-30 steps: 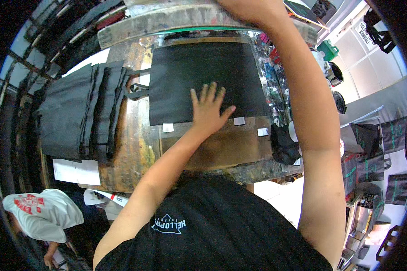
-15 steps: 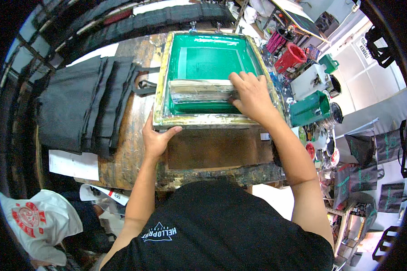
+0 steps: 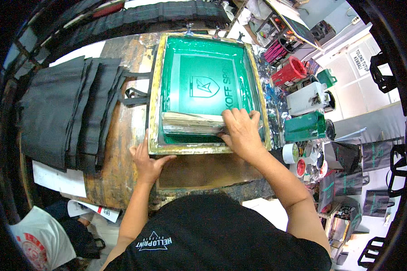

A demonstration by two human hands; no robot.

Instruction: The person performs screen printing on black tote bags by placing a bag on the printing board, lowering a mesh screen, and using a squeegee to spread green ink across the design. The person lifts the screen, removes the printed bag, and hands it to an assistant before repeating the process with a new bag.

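Worn table (image 3: 122,171) | right hand (image 3: 242,133) grips squeegee (image 3: 192,123) | tub (image 3: 305,126) contents unclear

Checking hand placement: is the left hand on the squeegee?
No, the left hand rests at the screen frame near corner; only the right hand grips the squeegee.

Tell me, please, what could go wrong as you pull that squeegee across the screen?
1. The left hand steadies only the near-left corner of the screen frame; the frame might shift and smear the print.
2. The right hand grips the squeegee near its right end, so pressure may be uneven.
3. The stack of black bags lies close by and could catch stray ink.
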